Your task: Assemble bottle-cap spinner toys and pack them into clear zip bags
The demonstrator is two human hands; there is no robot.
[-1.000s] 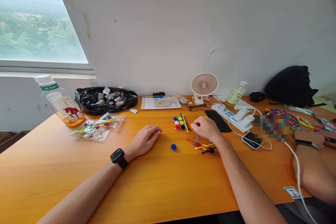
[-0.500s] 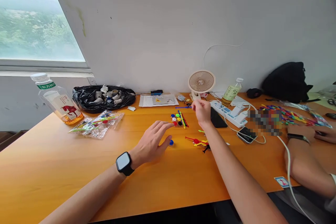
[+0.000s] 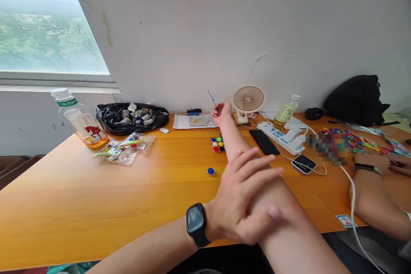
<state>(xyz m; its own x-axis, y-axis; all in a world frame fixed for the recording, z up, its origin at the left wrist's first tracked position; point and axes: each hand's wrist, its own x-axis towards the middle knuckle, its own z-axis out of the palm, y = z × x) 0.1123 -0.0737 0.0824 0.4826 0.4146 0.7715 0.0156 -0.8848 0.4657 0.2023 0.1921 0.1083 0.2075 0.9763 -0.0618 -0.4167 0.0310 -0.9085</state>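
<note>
My right hand point(image 3: 222, 114) is raised over the back of the table, palm turned up, its fingers closed on a thin blue plastic stick point(image 3: 211, 96) that slants up to the left. My left hand point(image 3: 239, 192), watch at the wrist, lies across my right forearm with its fingers spread; it holds nothing. A blue round cap-like piece point(image 3: 210, 171) rests on the table left of it. Farther back, small coloured round pieces point(image 3: 215, 144) stand in a cluster, partly hidden by my right forearm.
Clear bags of coloured parts point(image 3: 128, 149) lie at left beside a tilted-looking bottle point(image 3: 85, 122) and a black plastic bag point(image 3: 111, 124). Behind my arm are a small fan point(image 3: 248, 99), a phone point(image 3: 264, 142) and a power strip point(image 3: 282, 139). A co-worker's arm point(image 3: 369, 192) rests at right.
My right hand has lifted and moved left with the blue stick, turning palm up. My left hand has moved right and nearer, onto my right forearm, which now hides the coloured sticks.
</note>
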